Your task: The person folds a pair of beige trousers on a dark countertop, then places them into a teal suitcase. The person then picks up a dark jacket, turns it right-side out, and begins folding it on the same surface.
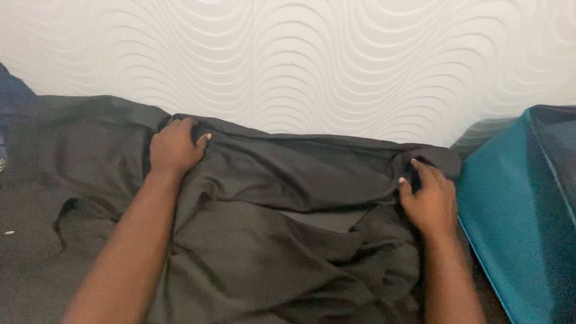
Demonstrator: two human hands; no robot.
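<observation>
Dark grey garment (270,240), crumpled nearest the viewer, long axis running left to right. Left hand (174,147) at its far-left edge, grip pinching a fold; right hand (431,201) at its far-right corner, grip pinching cloth. Teal fabric (516,216) beside the garment's right; white wavy wall (336,60) beyond it.

Sleeves: none in view, both forearms bare to the frame's lower edge
Left hand (174,147): no ring, pale short nails
Right hand (431,201): no ring, wrist bare

1 dark cloth (258,240), 1 teal cloth (516,210), 2 hands
</observation>
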